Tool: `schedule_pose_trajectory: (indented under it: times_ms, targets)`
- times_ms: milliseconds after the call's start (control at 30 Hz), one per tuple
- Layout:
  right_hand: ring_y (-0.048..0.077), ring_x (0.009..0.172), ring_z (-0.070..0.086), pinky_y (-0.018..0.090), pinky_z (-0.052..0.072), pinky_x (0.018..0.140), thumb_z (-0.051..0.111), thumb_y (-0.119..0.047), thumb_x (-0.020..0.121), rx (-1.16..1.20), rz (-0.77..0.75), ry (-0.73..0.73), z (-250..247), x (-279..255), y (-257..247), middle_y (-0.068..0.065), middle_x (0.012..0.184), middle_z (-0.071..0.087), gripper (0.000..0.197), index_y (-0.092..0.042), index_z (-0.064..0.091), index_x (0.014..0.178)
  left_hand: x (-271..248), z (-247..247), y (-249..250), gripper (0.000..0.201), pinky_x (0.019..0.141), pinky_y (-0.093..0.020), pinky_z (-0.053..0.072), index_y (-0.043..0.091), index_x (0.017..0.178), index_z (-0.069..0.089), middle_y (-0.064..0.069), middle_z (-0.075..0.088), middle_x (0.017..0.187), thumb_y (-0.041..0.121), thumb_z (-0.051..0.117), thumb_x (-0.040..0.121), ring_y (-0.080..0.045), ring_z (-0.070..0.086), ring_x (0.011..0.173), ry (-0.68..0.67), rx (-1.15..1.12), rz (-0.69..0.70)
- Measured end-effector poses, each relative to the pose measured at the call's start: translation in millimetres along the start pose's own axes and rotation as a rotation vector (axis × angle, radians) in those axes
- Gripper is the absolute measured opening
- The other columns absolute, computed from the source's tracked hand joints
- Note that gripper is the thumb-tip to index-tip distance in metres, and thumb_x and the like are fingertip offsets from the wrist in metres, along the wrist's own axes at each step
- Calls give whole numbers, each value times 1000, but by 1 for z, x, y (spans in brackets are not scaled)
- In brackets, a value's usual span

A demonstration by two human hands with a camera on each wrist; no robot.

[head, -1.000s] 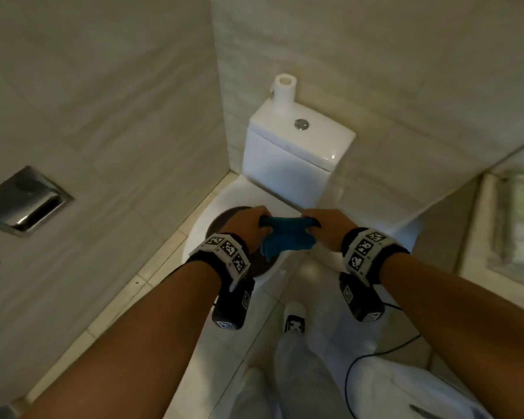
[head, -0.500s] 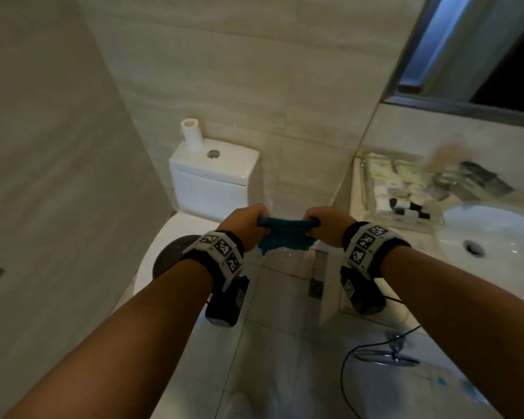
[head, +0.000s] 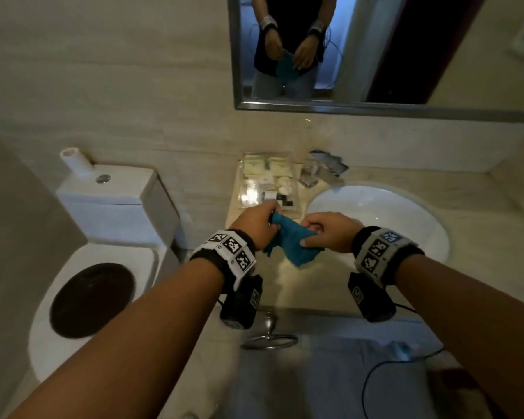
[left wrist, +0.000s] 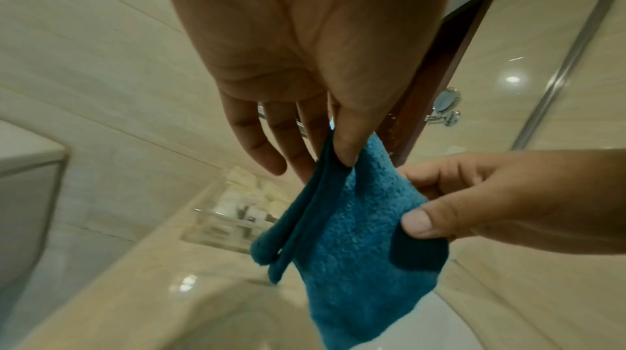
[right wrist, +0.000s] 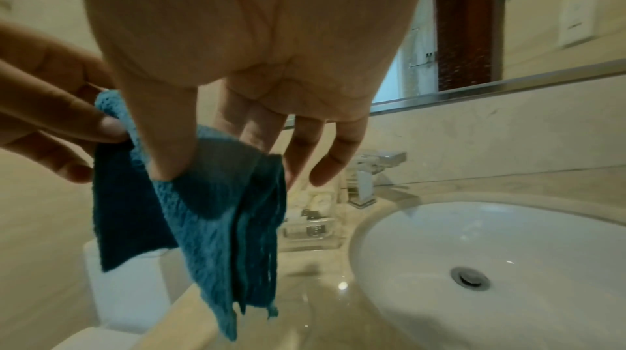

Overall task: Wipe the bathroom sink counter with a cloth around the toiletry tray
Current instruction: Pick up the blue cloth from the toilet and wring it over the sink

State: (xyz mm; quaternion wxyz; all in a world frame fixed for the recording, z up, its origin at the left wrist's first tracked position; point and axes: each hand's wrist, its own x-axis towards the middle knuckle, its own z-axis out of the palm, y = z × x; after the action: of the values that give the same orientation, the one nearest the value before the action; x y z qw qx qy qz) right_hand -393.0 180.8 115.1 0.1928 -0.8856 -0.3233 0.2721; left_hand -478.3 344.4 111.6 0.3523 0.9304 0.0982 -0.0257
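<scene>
A teal cloth (head: 294, 243) (left wrist: 352, 243) (right wrist: 210, 216) hangs in the air above the beige counter (head: 285, 276), in front of the clear toiletry tray (head: 266, 182). My left hand (head: 259, 222) (left wrist: 325, 163) pinches its upper left corner between thumb and fingers. My right hand (head: 324, 234) (right wrist: 189, 157) pinches the right edge with the thumb on top. The tray (right wrist: 315, 224) (left wrist: 233, 211) holds small bottles and packets and stands at the counter's back left, beside the white sink basin (head: 375, 225).
A chrome faucet (head: 321, 170) (right wrist: 369, 179) stands behind the basin (right wrist: 474, 262). A toilet (head: 103, 237) with a paper roll on its tank is left of the counter. A mirror (head: 375, 49) hangs above. A towel ring (head: 270, 340) sits on the counter's front.
The view has swung right from the toilet to the sink counter. Both hands, still holding the cloth, now hover over the counter in front of the tray.
</scene>
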Motion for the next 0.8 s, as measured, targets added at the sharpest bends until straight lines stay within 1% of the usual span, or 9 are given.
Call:
schedule_pose_trajectory:
  times_ms: [67, 167, 300, 367, 500, 567, 633, 700, 800]
  targets:
    - [13, 86, 53, 25, 42, 78, 66, -32, 84, 92, -5, 1, -10, -11, 19, -5, 90, 58, 32, -19, 59, 113, 9, 15, 24, 14, 72, -31, 44, 13, 101, 52, -4, 57, 92, 8, 56, 89, -20, 54, 81, -33, -7, 14]
    - [15, 75, 51, 32, 42, 76, 62, -27, 87, 180, -31, 64, -17, -17, 43, 0, 75, 54, 22, -10, 63, 100, 23, 29, 47, 15, 68, -28, 43, 21, 97, 49, 0, 57, 94, 10, 56, 90, -17, 54, 78, -65, -4, 41]
    - [23, 81, 55, 41, 47, 83, 59, -21, 87, 271, -7, 176, -23, -17, 71, 10, 82, 59, 10, -12, 61, 92, 41, 44, 57, 14, 70, -25, 39, 20, 100, 53, 0, 59, 97, 12, 59, 89, -15, 54, 83, -84, 55, 56]
    - [23, 87, 56, 38, 47, 80, 57, -20, 88, 312, 7, 226, -27, -13, 80, 8, 88, 60, 4, -18, 59, 91, 51, 50, 60, 13, 72, -26, 38, 16, 103, 57, 0, 58, 97, 15, 58, 90, -15, 53, 85, -94, 73, 58]
    - [13, 83, 53, 27, 42, 75, 55, -19, 90, 319, 33, 252, -40, 1, 97, -6, 86, 55, 6, -24, 54, 91, 78, 61, 64, 14, 76, -29, 42, 11, 103, 60, -9, 63, 101, 15, 55, 91, -23, 57, 91, -123, 58, 104]
    - [15, 85, 57, 26, 47, 73, 56, -18, 90, 353, 67, 232, -47, 8, 105, -6, 91, 57, 13, -25, 52, 99, 93, 61, 66, 15, 82, -34, 47, 10, 105, 60, -11, 63, 104, 13, 52, 93, -26, 59, 96, -140, 4, 106]
    - [15, 86, 59, 25, 51, 71, 57, -14, 89, 379, 96, 188, -54, 16, 111, -5, 95, 58, 25, -27, 49, 108, 108, 61, 67, 19, 83, -32, 49, 10, 112, 58, -10, 61, 110, 14, 49, 95, -24, 58, 98, -158, -42, 82]
    - [18, 91, 59, 29, 51, 80, 57, -12, 88, 358, 122, 149, -61, 25, 116, -2, 99, 59, 26, -27, 50, 109, 122, 64, 68, 22, 80, -29, 48, 10, 116, 57, -10, 59, 114, 14, 49, 96, -23, 57, 100, -176, -85, 62]
    - [19, 98, 59, 35, 48, 91, 59, -22, 89, 391, 123, 100, -67, 35, 121, -3, 99, 61, 14, -28, 53, 100, 142, 69, 71, 23, 79, -26, 42, 13, 116, 58, -9, 61, 116, 15, 53, 94, -22, 56, 102, -177, -122, 39]
